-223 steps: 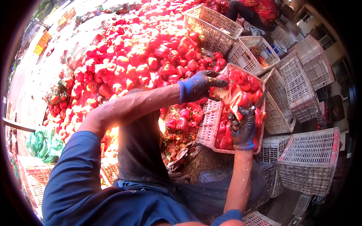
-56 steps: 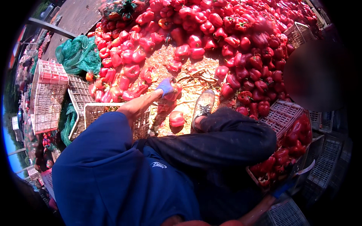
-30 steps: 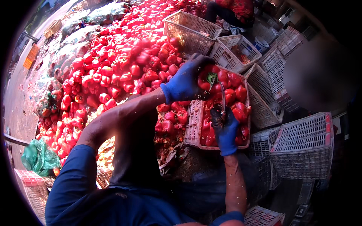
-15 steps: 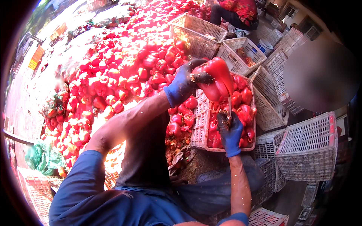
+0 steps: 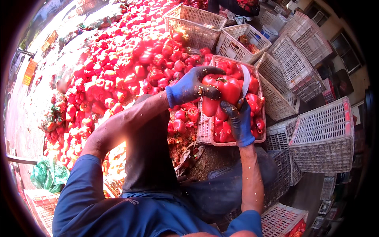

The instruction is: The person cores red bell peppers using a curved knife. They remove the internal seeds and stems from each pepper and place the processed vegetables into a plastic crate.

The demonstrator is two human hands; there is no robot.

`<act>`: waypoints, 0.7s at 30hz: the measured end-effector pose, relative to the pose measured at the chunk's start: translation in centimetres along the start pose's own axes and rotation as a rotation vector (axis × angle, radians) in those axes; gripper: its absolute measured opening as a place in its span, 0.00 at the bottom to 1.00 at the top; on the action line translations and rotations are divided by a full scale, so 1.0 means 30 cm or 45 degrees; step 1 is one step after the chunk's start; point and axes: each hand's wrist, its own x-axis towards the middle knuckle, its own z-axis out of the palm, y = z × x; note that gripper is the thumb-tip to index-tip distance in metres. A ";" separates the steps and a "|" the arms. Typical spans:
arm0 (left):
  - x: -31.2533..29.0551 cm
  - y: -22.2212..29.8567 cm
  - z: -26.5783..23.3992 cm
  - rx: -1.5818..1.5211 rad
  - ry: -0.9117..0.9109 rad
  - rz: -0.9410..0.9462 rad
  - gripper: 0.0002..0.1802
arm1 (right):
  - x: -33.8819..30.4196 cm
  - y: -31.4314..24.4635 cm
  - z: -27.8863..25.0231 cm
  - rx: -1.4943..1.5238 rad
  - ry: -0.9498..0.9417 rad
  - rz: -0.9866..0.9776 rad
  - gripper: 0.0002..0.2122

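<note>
My left hand (image 5: 191, 85), in a blue glove with dark fingers, grips a red bell pepper (image 5: 229, 93) from its left side. The pepper's green stem faces up. In my right hand (image 5: 240, 122), gloved the same way, is a knife (image 5: 245, 81) whose curved blade points up along the pepper's right side. My right thumb is close against the pepper's lower side. Its handle is mostly hidden in my fist. Below both hands is a plastic crate (image 5: 207, 124) filled with red peppers (image 5: 226, 130).
A large heap of red peppers (image 5: 118, 83) spreads to the left and far side. Slatted crates (image 5: 321, 138) stand stacked at the right, and two more (image 5: 193, 29) stand beyond. A green mesh bag (image 5: 47, 173) lies at the left. Another person's dark-clothed legs (image 5: 233, 7) show at the far edge.
The knife blade, earlier at the pepper's lower end, is now upright beside it. The pepper has turned so its stem shows, and my right hand has moved up closer to it.
</note>
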 end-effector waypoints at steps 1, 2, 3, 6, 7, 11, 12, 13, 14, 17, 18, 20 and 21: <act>0.009 0.000 0.001 0.130 -0.090 0.078 0.44 | -0.001 -0.004 0.000 0.091 -0.034 -0.024 0.22; 0.006 -0.004 0.010 0.071 -0.120 0.020 0.44 | -0.007 0.004 -0.002 0.148 -0.013 -0.009 0.21; 0.007 -0.005 0.011 0.036 -0.163 0.010 0.44 | -0.020 0.016 -0.005 0.201 0.009 0.013 0.21; 0.008 -0.004 0.016 -0.128 -0.257 -0.070 0.46 | -0.058 0.047 -0.046 -0.135 0.034 -0.267 0.16; 0.011 -0.001 0.015 -0.186 -0.283 -0.102 0.46 | -0.049 0.082 -0.082 -0.511 0.011 -0.616 0.16; 0.012 -0.006 0.011 -0.211 -0.344 -0.077 0.48 | -0.070 0.142 -0.090 -0.553 0.007 -0.751 0.16; 0.010 -0.004 0.008 -0.220 -0.363 -0.067 0.48 | -0.075 0.151 -0.091 -0.489 0.001 -0.691 0.15; 0.008 -0.001 0.006 -0.230 -0.383 -0.056 0.48 | -0.080 0.160 -0.091 -0.426 -0.002 -0.631 0.14; 0.005 0.002 0.002 -0.216 -0.401 -0.051 0.49 | -0.085 0.174 -0.099 -0.431 -0.013 -0.590 0.15; -0.006 0.006 -0.010 -0.222 -0.450 -0.019 0.49 | -0.101 0.204 -0.083 0.256 -0.067 -0.351 0.15; -0.012 0.006 -0.010 -0.258 -0.464 0.004 0.49 | -0.089 0.196 -0.077 0.181 -0.030 -0.417 0.14; -0.013 0.014 -0.021 -0.274 -0.454 0.004 0.50 | -0.077 0.180 -0.065 0.027 0.061 -0.530 0.15; -0.011 0.020 -0.035 -0.254 -0.422 -0.023 0.50 | -0.054 0.089 -0.044 0.341 0.053 -0.191 0.15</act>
